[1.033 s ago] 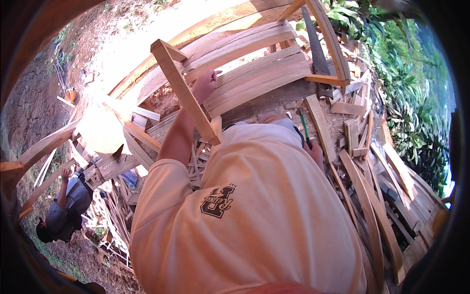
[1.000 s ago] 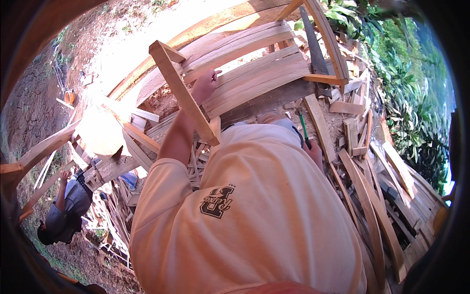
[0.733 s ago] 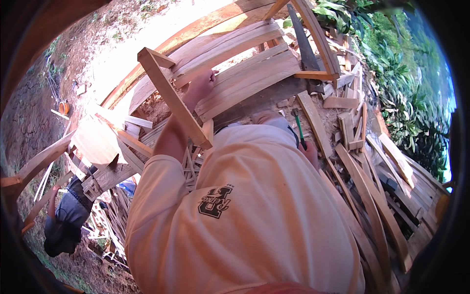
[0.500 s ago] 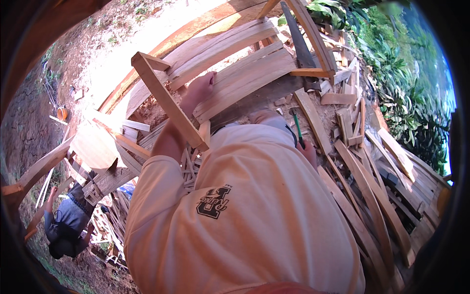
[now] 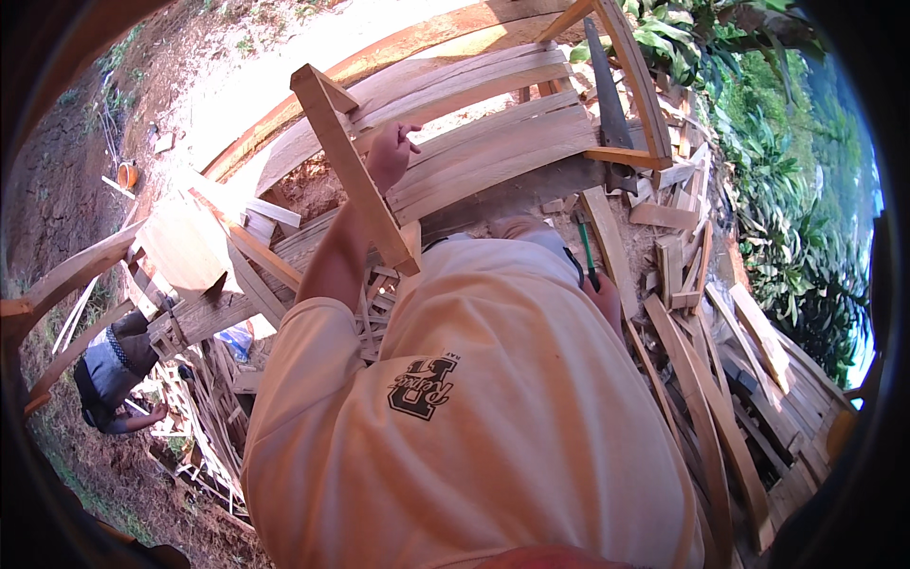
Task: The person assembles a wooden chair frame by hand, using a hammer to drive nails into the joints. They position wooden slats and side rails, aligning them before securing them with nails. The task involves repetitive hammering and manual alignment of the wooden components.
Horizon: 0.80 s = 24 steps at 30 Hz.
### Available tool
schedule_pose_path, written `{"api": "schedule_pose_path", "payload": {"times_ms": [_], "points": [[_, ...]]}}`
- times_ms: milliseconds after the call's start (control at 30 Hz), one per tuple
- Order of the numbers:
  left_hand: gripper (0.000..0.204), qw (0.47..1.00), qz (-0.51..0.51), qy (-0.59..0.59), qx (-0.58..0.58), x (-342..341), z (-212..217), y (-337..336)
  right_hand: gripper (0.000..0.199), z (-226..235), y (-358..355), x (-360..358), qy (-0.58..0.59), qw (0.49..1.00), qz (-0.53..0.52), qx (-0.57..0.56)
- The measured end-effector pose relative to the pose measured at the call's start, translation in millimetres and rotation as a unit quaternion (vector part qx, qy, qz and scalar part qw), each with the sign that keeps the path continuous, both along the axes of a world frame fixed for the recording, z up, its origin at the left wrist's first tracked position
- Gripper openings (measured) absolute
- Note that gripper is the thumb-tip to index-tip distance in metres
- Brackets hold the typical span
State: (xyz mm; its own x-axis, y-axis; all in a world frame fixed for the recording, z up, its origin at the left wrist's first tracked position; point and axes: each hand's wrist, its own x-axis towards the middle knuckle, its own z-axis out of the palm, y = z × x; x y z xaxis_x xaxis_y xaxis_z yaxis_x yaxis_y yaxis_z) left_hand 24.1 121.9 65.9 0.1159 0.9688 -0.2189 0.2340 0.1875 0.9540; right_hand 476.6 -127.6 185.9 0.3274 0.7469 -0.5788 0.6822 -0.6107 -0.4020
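Note:
My left hand (image 5: 389,157) is raised over pale wooden slats (image 5: 493,156), its forearm passing behind a slanted wooden bar (image 5: 355,175). Its fingers are partly uncurled and apart, and I see nothing between them. Low at my right side, my right hand (image 5: 607,296) is closed round the green handle of a hammer (image 5: 586,245), whose head points away from me. The slats belong to a wooden frame with a long curved rail (image 5: 379,52) at its far side. A handsaw (image 5: 608,100) rests at the frame's right end.
Loose boards (image 5: 697,379) and offcuts cover the ground on the right, beside green plants (image 5: 768,171). On the left stand more wooden pieces (image 5: 185,251). Another person (image 5: 114,370) bends by a heap of thin wood strips (image 5: 204,417). An orange pot (image 5: 126,174) lies farther off.
My left hand's fingers have loosened from a fist. The view has shifted, so the frame and saw appear farther right. At left, the other person has changed posture.

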Motion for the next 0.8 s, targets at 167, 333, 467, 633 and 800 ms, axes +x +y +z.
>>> {"api": "schedule_pose_path", "payload": {"times_ms": [167, 333, 467, 633, 800], "points": [[0.010, 0.979, 0.192, 0.058, 0.024, -76.6, -25.6, -47.2, 0.034, 6.0, 50.8, -24.9, 0.045, 0.996, 0.031, 0.064], [0.020, 0.942, 0.317, 0.105, 0.004, -85.0, -7.7, -87.9, 0.029, -14.0, 111.0, -51.5, 0.072, 0.986, 0.108, 0.104], [0.021, 0.940, 0.327, 0.092, 0.025, -78.9, -26.5, -111.0, 0.033, 7.8, 174.6, -99.8, -0.001, 0.972, 0.214, 0.095], [0.023, 0.937, 0.341, 0.074, 0.014, -59.3, -38.8, -114.3, 0.037, -6.6, 207.5, -109.9, -0.060, 0.954, 0.277, 0.098], [0.032, 0.929, 0.367, 0.039, -0.011, -39.3, -41.0, -105.8, 0.035, -17.6, 196.0, -105.4, -0.087, 0.946, 0.300, 0.086]]}}
